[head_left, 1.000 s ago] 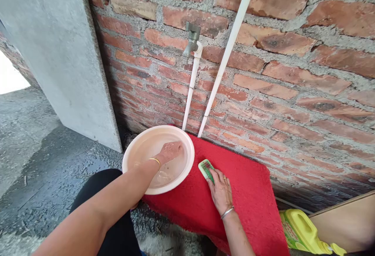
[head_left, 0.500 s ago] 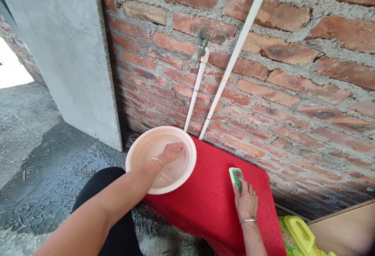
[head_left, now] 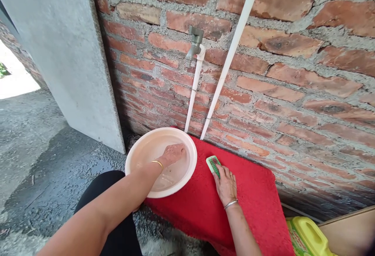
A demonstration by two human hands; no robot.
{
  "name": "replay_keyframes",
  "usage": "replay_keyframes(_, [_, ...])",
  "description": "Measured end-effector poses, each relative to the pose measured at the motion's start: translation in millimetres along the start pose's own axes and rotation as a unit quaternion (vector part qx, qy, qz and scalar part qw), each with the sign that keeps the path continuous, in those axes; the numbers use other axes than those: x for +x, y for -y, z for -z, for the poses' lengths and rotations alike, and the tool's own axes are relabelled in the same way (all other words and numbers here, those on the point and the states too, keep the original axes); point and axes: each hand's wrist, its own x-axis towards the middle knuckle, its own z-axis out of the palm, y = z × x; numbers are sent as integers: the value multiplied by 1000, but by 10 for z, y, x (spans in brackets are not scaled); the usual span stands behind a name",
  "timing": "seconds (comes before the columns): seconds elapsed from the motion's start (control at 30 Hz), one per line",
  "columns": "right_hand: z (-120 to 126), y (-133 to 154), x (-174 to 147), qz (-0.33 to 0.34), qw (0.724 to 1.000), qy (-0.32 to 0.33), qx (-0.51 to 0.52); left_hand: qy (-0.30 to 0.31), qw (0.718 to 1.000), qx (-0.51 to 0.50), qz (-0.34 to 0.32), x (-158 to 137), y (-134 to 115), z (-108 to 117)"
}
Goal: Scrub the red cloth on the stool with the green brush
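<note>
A pale pink plastic basin (head_left: 146, 148) stands on the left end of a red cloth-like cover (head_left: 254, 193) and holds some cloudy water. Inside it, near the right wall, is my left hand (head_left: 173, 154), its fingers curled closed; whatever they may hold is hidden. A gold bangle circles that wrist. My right hand (head_left: 227, 185) grips a scrubbing brush (head_left: 213, 165) with a pale green body and green and reddish bristles that face up. The brush is low over the red cover, just right of the basin; I cannot tell whether it touches.
Behind is a brick wall (head_left: 249, 92) with a metal tap (head_left: 194, 45) on a white pipe, and a taller white pipe (head_left: 231, 56). A grey slab (head_left: 67, 52) leans at left over wet concrete floor (head_left: 79, 162). A yellow jug (head_left: 310, 234) stands at lower right.
My right hand has moved left with the brush, closer to the basin. My left hand stays closed in the basin. The view has shifted slightly.
</note>
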Motion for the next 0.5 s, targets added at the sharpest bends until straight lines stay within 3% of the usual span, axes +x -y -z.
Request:
replay_keyframes(0.13, [152,-245,214,-97,992,50,-59,3,1000,0,-4,-30,-17,41])
replay_keyframes(0.27, [303,-645,168,-194,972,62,-116,-2,1000,-8,0,-36,-17,40])
replay_keyframes(0.5, [412,-1134,-334,-218,962,47,-159,-2,1000,-21,-6,-33,-21,40])
